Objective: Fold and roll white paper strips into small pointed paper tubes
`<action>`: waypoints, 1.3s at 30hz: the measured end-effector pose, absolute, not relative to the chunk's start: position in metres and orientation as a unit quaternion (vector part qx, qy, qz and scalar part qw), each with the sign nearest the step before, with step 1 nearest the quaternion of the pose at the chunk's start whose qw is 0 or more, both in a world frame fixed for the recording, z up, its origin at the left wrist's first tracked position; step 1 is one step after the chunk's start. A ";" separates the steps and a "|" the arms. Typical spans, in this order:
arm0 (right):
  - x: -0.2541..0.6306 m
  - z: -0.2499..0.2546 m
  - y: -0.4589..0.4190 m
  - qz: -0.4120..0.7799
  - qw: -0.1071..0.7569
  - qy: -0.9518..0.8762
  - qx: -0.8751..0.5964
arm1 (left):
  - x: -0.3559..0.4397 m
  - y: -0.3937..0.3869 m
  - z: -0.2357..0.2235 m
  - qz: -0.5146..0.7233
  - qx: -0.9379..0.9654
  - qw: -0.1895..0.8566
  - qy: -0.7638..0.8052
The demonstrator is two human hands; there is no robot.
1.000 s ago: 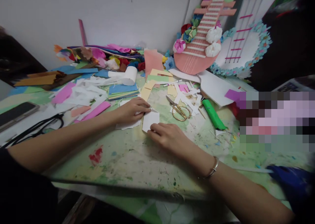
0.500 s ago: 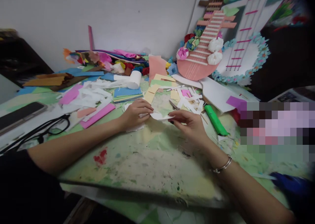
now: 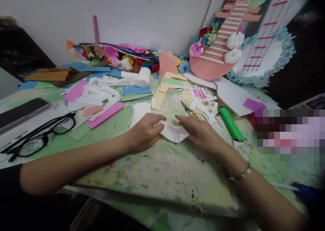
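Note:
A small creased piece of white paper [image 3: 175, 133] spans the space between my two hands, just above the table's front part. My left hand [image 3: 144, 132] pinches its left end near the thumb, with the index finger stretched over it. At the right end of the paper is my right hand [image 3: 203, 132], its fingers stretched out and apart, the paper's edge at the thumb side. Whether the right thumb presses on the paper is hard to see. Behind the right fingers lie scissors [image 3: 194, 113] with gold-coloured handles. A white paper sheet [image 3: 141, 111] lies behind my left hand.
Black glasses [image 3: 45, 136] and a phone [image 3: 24, 114] lie at left. White paper strips [image 3: 99, 92], a paper roll [image 3: 144, 77] and stacked coloured paper [image 3: 135, 92] are further back. A green roll [image 3: 231, 123] lies right; a pink paper instrument [image 3: 213, 66] leans at the wall.
The paper has come lower and closer, and its face now shows wider. My right fingers have gone from pinching its end to stretched apart. The view has shifted slightly.

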State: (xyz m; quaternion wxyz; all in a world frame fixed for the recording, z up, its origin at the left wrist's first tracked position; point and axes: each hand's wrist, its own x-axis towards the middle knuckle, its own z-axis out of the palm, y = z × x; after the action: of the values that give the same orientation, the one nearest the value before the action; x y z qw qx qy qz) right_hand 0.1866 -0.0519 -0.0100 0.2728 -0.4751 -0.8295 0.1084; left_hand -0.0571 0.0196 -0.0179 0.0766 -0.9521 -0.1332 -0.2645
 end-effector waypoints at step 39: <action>0.188 -0.006 -0.062 0.002 0.257 -0.857 -0.446 | -0.057 0.028 -0.032 -0.303 -0.938 -0.026 -0.164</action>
State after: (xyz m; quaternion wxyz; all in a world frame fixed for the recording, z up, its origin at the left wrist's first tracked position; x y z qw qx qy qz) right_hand 0.1875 -0.0617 -0.0060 0.2574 -0.4459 -0.8573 0.0020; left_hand -0.0573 0.0282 -0.0315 -0.0263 -0.9384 -0.1636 -0.3032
